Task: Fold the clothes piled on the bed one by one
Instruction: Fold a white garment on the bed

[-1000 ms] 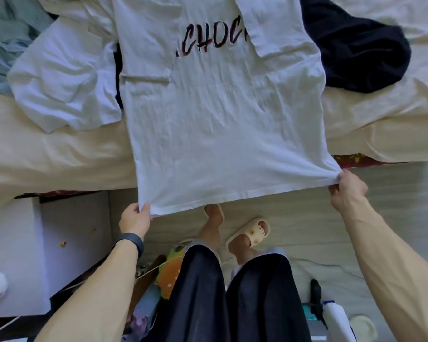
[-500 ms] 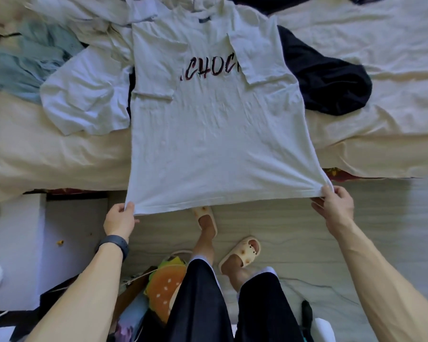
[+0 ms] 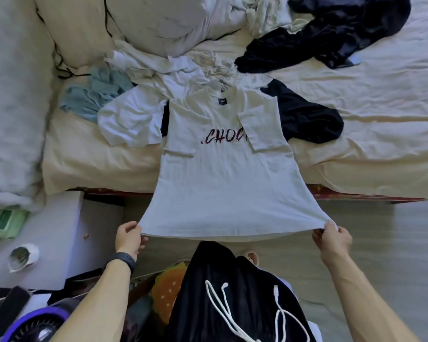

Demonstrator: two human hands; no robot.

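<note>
1. We look down on a bed (image 3: 84,156) under a creased cream sheet. A pillow (image 3: 158,18) sits at its far end and a pale quilt (image 3: 10,95) is bunched along the left.
2. Loose clothes lie across the far part of the sheet. At the left is a light blue garment (image 3: 94,97), with a white garment (image 3: 131,122) touching it. A navy garment (image 3: 307,119) lies to the right, and a second dark garment (image 3: 331,33) is farther off.
3. Near the bed we see pale floor (image 3: 393,243) on the right. On the left is a white cabinet (image 3: 55,230) with a green pack (image 3: 8,223) at its far-left corner.
4. The white T-shirt (image 3: 227,188) lies between the white and navy garments, collar far from us. Both sleeves are folded inward, partly covering red-and-black lettering. Its lower part reaches past the bed's near edge, pulled taut.
5. The left hand (image 3: 129,239), a dark band (image 3: 121,259) on its wrist, pinches the hem's near-left corner with curled fingers.
6. The right hand (image 3: 334,243) grips the near-right corner the same way. The two hands are well apart, and the hem is stretched straight between them.
</note>
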